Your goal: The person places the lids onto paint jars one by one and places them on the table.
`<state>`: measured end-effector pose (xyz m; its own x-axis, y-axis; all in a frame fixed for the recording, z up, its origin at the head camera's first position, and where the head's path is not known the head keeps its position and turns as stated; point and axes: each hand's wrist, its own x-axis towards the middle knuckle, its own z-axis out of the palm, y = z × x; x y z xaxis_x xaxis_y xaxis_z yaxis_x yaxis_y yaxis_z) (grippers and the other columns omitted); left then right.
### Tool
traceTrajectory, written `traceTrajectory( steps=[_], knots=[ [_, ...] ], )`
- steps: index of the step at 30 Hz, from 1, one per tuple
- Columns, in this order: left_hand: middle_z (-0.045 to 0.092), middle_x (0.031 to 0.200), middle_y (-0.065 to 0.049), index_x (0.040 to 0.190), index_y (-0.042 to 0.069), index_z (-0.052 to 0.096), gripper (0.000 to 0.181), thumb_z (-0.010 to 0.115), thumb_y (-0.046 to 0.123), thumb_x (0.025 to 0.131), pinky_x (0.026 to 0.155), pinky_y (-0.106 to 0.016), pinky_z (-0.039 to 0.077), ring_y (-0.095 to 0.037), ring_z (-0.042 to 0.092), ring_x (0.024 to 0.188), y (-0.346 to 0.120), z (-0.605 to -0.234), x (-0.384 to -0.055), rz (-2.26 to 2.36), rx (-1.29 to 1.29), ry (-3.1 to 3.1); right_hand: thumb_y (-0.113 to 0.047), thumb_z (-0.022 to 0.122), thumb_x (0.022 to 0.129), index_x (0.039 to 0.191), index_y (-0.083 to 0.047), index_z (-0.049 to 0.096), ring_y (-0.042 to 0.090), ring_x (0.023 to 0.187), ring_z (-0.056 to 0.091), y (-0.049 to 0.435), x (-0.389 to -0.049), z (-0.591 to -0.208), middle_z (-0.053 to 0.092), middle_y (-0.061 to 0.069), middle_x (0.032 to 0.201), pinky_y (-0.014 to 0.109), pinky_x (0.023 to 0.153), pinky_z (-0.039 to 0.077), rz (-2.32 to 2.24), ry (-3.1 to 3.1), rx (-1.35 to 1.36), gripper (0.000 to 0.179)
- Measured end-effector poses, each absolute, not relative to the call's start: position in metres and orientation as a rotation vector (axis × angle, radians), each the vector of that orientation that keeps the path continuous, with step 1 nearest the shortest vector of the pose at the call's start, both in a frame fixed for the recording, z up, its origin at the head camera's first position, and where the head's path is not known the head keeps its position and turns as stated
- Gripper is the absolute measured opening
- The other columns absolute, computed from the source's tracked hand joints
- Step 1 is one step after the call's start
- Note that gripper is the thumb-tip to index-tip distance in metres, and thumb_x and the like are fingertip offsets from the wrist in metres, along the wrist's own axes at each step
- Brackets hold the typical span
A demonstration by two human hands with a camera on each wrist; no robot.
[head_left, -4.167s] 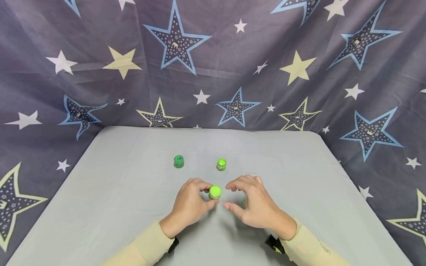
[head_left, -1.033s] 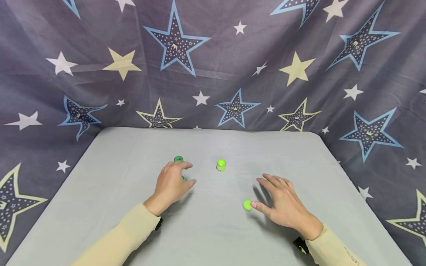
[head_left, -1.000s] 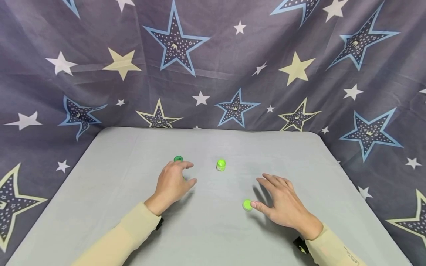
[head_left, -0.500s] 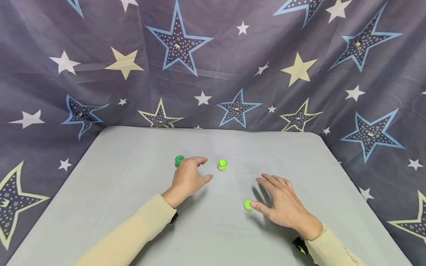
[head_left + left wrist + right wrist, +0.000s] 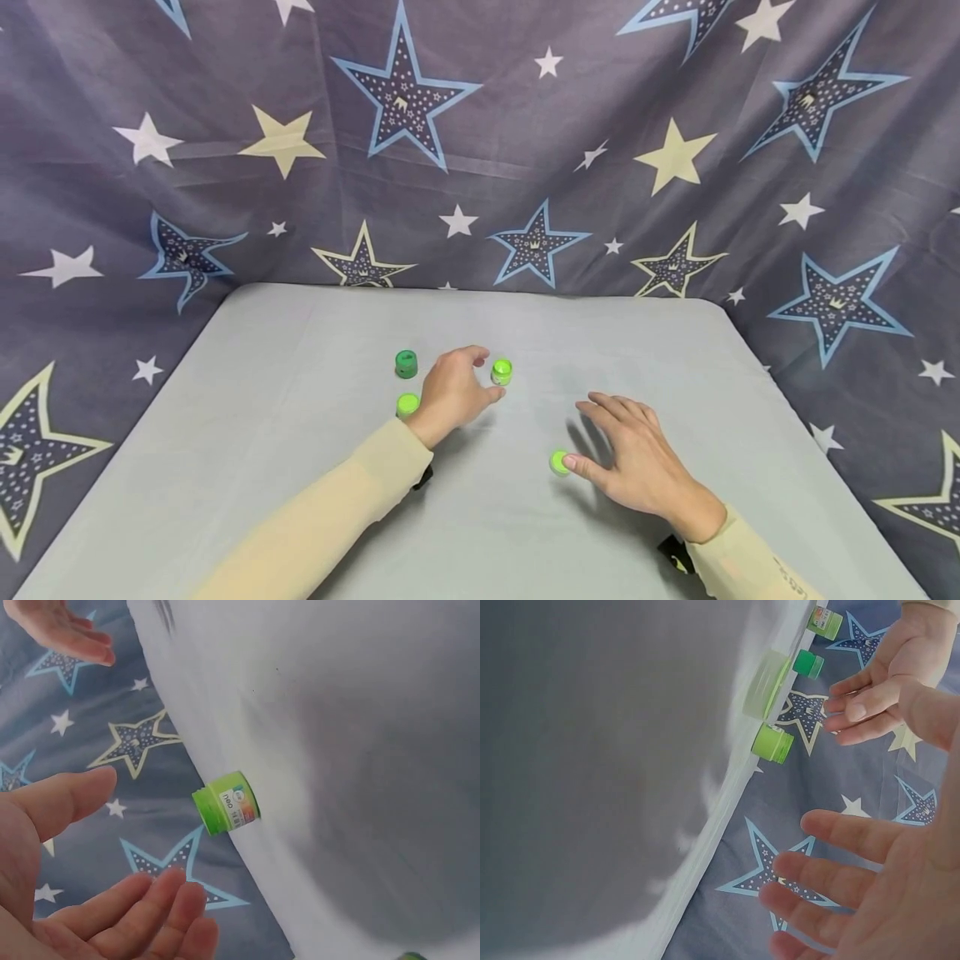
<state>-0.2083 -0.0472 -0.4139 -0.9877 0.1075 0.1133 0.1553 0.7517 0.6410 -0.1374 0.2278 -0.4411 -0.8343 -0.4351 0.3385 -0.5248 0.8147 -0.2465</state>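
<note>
Your left grip (image 5: 454,387) is spread, just beside the uncapped light green jar (image 5: 502,372), which stands upright on the grey surface (image 5: 300,400). The capped light green jar (image 5: 407,405) stands near your left wrist, the dark green jar (image 5: 406,364) farther away. Your right grip (image 5: 637,467) is also spread; whether its thumb touches the light green lid (image 5: 557,463), I cannot tell.

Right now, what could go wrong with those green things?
The left grip hangs open beside the farther lime jar and might topple it. The left sleeve, close to the nearer lime jar, could brush it. The right grip overlaps the green disc in the head view and might nudge it.
</note>
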Motion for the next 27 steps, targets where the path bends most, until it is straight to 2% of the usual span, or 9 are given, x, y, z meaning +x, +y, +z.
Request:
traceTrajectory(
  steps=[9,18,27],
  knots=[
    [0.071,0.121,-0.006,0.132,0.008,0.067,0.062,0.091,0.025,0.077,0.091,-0.043,0.053,-0.029,0.066,0.112,-0.038,-0.422,-0.228,-0.987,-0.152,-2.958,-0.061,0.075,0.085,0.137,-0.007,0.063,0.038,0.129,0.053,0.223,-0.138,-0.441,0.060,0.017,0.140,0.059,0.102,0.036,0.493,-2.719,0.751,0.076],
    [0.069,0.127,-0.015,0.134,0.003,0.064,0.062,0.087,0.015,0.077,0.097,-0.048,0.051,-0.034,0.063,0.119,-0.031,-0.429,-0.241,-0.982,-0.097,-3.023,-0.060,0.080,0.081,0.132,-0.008,0.066,0.034,0.125,0.056,0.218,-0.137,-0.442,0.064,0.014,0.134,0.055,0.100,0.037,0.485,-2.696,0.780,0.074],
    [0.069,0.125,-0.014,0.132,0.002,0.065,0.063,0.089,0.016,0.075,0.093,-0.046,0.052,-0.030,0.065,0.111,-0.025,-0.437,-0.250,-0.923,-0.079,-3.049,-0.054,0.087,0.074,0.127,-0.011,0.070,0.027,0.117,0.058,0.215,-0.137,-0.441,0.068,0.005,0.123,0.054,0.101,0.037,0.489,-2.722,0.813,0.070]
  ],
)
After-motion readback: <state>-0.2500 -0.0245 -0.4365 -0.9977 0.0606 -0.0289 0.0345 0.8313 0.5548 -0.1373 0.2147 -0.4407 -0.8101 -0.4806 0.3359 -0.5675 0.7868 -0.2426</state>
